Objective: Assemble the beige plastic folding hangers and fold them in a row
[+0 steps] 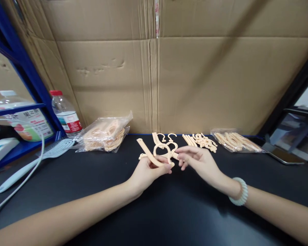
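Note:
My left hand [150,171] is closed on a beige plastic hanger piece [149,152], a flat arm slanting up to the left with a curved part at its lower end. Just right of it is my right hand [195,160], its fingers partly curled and apart, close to the curved part; no object shows in its grasp. Behind the hands, more beige parts lie on the black table, among them a hook [172,137], straight strips [189,140] and a pile of curved pieces [205,141].
Bagged beige parts [105,133] lie at the back left, another bag [237,140] at the back right. On the left are a pale hairbrush [36,165], a white cable [42,150], a red-capped bottle [66,114] and a blue rack [23,65]. Cardboard [113,75] stands behind.

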Available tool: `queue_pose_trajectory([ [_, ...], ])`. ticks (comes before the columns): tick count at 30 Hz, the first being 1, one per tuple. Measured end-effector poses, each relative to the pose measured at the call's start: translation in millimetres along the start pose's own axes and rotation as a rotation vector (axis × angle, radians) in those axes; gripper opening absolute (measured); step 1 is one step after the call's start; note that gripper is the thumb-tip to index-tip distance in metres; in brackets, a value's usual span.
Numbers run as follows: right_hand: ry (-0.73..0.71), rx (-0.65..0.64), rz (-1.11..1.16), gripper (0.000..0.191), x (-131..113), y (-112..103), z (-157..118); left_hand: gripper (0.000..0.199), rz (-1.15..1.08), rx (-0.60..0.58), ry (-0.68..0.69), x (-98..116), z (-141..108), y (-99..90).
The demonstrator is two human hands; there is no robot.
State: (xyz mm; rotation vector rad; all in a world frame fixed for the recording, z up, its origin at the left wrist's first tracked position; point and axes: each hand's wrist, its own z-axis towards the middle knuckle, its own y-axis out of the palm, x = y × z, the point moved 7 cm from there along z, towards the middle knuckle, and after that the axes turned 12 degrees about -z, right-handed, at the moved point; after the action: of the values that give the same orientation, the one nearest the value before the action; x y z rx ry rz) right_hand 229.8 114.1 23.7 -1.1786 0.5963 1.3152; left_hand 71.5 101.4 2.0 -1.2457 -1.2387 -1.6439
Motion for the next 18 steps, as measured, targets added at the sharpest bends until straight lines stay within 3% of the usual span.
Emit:
queue_pose_trajectory([
  [3, -0.233, 0.157, -0.414, 0.016, -10.0, -38.6, 15.8, 0.018, -0.054, 0.041, -0.016, -0.5, 0.8, -2.3],
  [7, -0.357, -0.011, -0.795, 0.013, 3.0, -52.2, 35.7, 0.017, -0.028, 0.038, -0.031, 0.0, 1.7, -0.5],
  [12, -0.324, -0.166, -0.797, 0.011, 24.5, -45.7, 43.6, 0.014, -0.018, 0.028, -0.01, 2.5, 1.3, 1.3],
  [18, -0.247, -0.036, -0.711, 0.01, 28.4, -55.8, 47.5, 0.015, -0.033, 0.016, -0.014, 0.6, 1.2, 0.6],
])
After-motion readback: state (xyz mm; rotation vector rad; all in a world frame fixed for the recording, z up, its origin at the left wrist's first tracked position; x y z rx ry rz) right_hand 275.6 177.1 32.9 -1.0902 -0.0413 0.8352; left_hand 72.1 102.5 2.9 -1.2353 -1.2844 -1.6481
